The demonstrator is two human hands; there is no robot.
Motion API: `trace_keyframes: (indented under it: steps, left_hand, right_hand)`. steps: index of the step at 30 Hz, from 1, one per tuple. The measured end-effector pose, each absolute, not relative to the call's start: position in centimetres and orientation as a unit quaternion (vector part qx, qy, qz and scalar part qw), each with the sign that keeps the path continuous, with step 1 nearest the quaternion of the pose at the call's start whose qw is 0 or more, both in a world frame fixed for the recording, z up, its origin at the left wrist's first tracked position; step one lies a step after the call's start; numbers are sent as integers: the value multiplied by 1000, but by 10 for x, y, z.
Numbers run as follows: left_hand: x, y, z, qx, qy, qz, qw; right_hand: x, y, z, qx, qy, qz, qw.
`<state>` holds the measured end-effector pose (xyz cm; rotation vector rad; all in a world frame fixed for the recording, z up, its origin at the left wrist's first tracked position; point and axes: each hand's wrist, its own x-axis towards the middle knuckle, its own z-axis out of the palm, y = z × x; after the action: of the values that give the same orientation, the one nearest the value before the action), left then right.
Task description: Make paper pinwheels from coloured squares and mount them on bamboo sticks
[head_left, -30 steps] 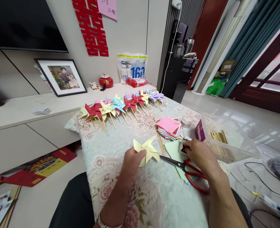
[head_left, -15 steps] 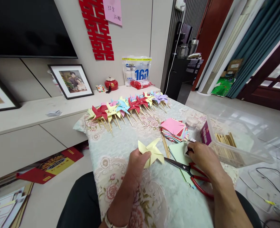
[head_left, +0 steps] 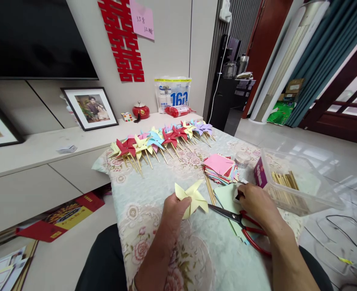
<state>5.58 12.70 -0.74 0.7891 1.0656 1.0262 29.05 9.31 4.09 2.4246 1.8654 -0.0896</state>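
A pale yellow paper pinwheel (head_left: pixel 195 197) is pinched between the thumb and fingers of my left hand (head_left: pixel 176 211), above the tablecloth. My right hand (head_left: pixel 256 201) is closed at a small white item (head_left: pixel 236 193) with a dark part; its kind is unclear, and the fingertips are partly hidden. Beneath my right wrist lie scissors (head_left: pixel 237 217) with red handles, their blades pointing toward the pinwheel. Pale green paper sheets (head_left: pixel 227 198) lie under the scissors. A few thin wooden sticks (head_left: pixel 210 189) lie between the pinwheel and the sheets.
Finished pinwheels on sticks (head_left: pixel 169 138) line the table's far side. A stack of coloured paper squares (head_left: pixel 220 166) sits beside a round clear container (head_left: pixel 242 158). At the right, a clear plastic box (head_left: pixel 305 200) holds wooden sticks (head_left: pixel 286 182). A cabinet (head_left: pixel 45 139) stands behind.
The camera view has tilted slightly. My left hand still holds the pinwheel, and my right hand stays at the small white item with hardly any movement.
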Motion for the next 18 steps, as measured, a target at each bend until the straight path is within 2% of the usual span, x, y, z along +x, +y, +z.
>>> trace_keyframes:
  steps: [18]
  left_hand:
    - [57, 127, -7, 341, 467, 463, 672]
  right_hand:
    - [296, 91, 34, 782, 621, -38, 25]
